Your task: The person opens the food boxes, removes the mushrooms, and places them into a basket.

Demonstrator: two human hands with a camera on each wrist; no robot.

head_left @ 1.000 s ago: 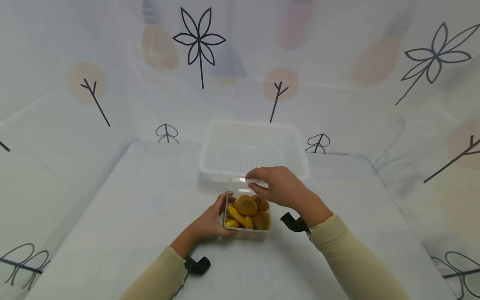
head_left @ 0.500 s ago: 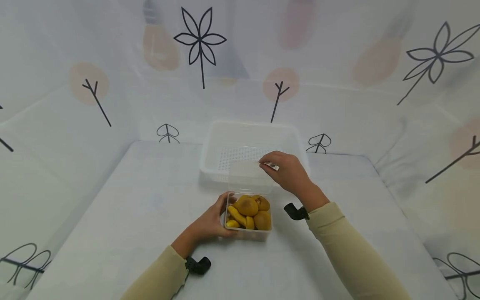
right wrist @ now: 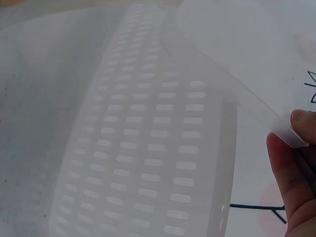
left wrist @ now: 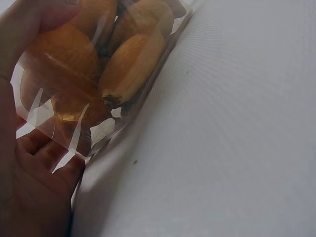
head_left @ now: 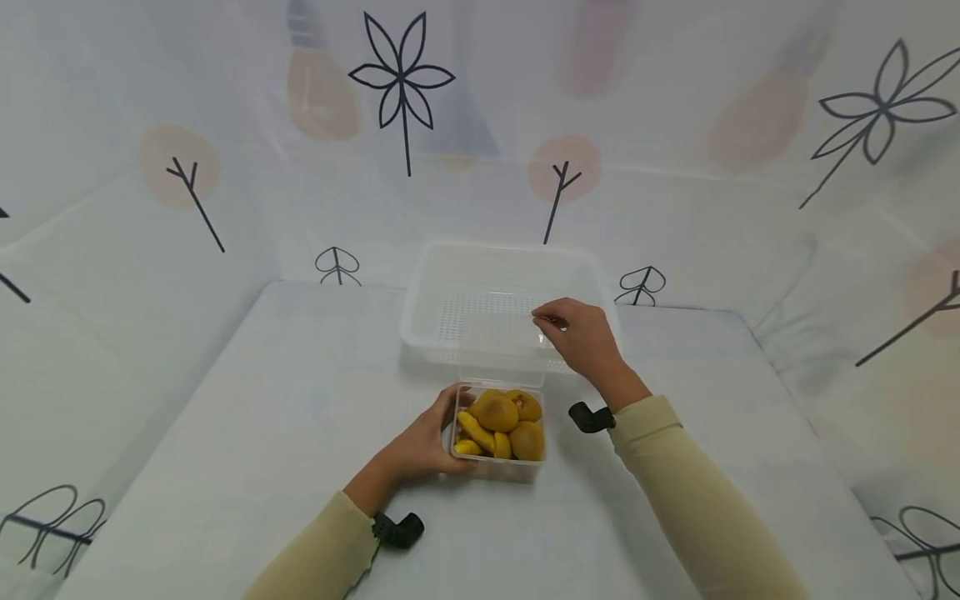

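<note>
My left hand [head_left: 415,444] grips the left side of a clear plastic box [head_left: 502,471], thumb at the front and fingers round the back. Inside lie several yellow-brown, fruit-like pieces [head_left: 497,412], some round and some longer; they show through the clear wall in the left wrist view, where one long piece [left wrist: 132,69] has a dark tip. The box's clear lid [head_left: 501,346] is raised at the back edge. My right hand [head_left: 585,337] pinches a corner of this lid between thumb and fingers, as the right wrist view also shows the lid tab [right wrist: 290,136].
Behind the box stands a white perforated basket [head_left: 600,329], partly overlapped by the raised lid and my right hand. All rests on a white-covered table [head_left: 322,400], with patterned cloth walls [head_left: 480,200] at the back and sides.
My right hand has moved back and slightly right with the lid's corner, swinging the lid farther up and away from the box. The left hand keeps its hold.
</note>
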